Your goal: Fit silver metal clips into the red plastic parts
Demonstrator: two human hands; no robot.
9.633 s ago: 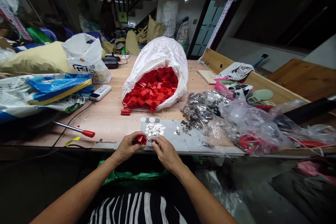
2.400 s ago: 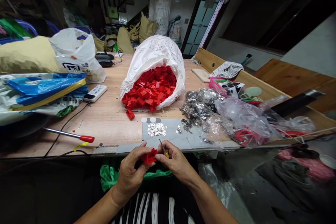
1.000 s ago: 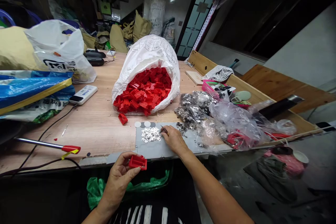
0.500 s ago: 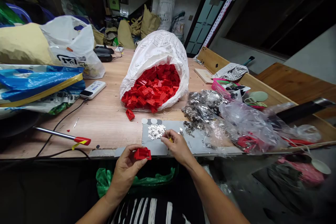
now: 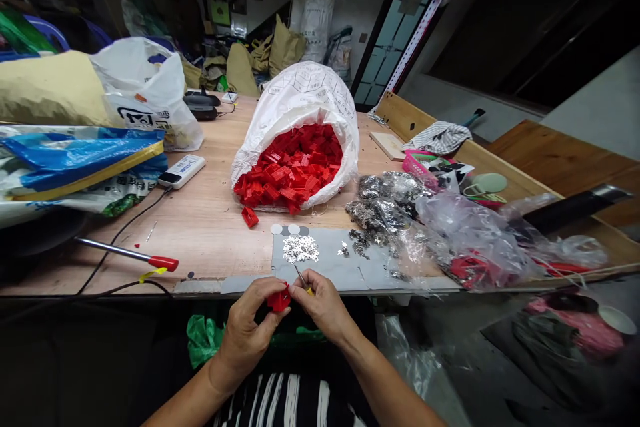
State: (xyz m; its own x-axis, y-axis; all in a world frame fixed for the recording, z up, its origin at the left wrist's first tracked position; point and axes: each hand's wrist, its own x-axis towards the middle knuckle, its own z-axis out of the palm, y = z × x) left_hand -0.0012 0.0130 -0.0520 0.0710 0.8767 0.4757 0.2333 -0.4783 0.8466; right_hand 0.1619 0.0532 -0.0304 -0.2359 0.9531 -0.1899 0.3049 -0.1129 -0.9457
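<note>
My left hand [image 5: 253, 313] is closed around a small red plastic housing [image 5: 279, 299], held just over the table's front edge. Against the housing's right side are the fingertips of my right hand [image 5: 320, 300]. That hand is also closed, with a yellow-handled tool with a thin metal shaft [image 5: 299, 273] in its grip, the shaft pointing up and away. Whether the right fingertips pinch a small part as well is too small to tell. Just beyond my hands, a pile of small silver metal pieces [image 5: 301, 249] lies on a grey mat [image 5: 327, 273].
A white sack [image 5: 305, 90] lies open towards me, full of red housings [image 5: 295, 170]. One loose housing [image 5: 249, 217] rests before it. Bagged dark metal parts [image 5: 380, 213] and clear plastic bags [image 5: 460, 220] crowd the right. At left are a red-handled rod [image 5: 163, 263], cables and a white device [image 5: 182, 171].
My right hand has come from beside the silver pieces, down and left, to meet the red housing. My left hand has shifted slightly right and turned the housing.
</note>
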